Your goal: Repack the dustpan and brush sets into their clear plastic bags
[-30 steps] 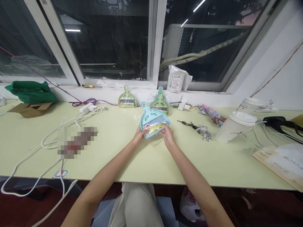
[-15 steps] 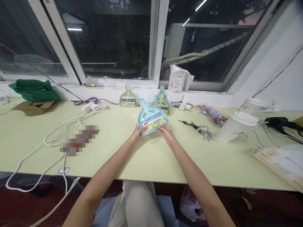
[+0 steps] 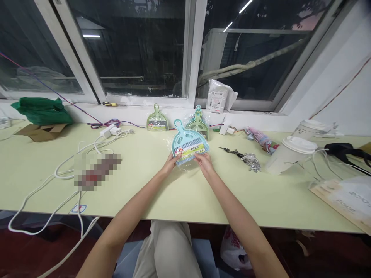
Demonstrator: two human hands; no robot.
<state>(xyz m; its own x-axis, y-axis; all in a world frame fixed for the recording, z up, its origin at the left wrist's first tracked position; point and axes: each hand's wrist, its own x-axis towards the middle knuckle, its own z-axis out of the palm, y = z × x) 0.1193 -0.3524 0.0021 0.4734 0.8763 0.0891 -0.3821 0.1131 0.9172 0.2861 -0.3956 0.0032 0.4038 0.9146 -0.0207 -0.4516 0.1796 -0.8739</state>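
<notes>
Between my hands I hold a light-blue dustpan and brush set [image 3: 189,144] in clear plastic wrap, its printed label facing me and its handle pointing up and slightly left. My left hand [image 3: 171,163] pinches the lower left corner, thumb over the front. At the lower right edge my right hand [image 3: 205,163] grips it the same way. Behind the blue set, partly hidden by it, stands a row of several wrapped dustpans with a green one [image 3: 199,123] in front. Another green dustpan set [image 3: 157,120] leans by the wall to the left.
White cables [image 3: 66,166] and a pixelated patch [image 3: 98,172] lie left. A green bag [image 3: 40,110] rests on a cardboard box [image 3: 42,132]. On the right are keys [image 3: 251,161], a folded umbrella [image 3: 262,139], a paper cup [image 3: 291,156] and a paper bag [image 3: 344,200].
The blue dustpan set has shifted slightly right and tipped, its handle top now lower in view. Both hands keep their hold on it.
</notes>
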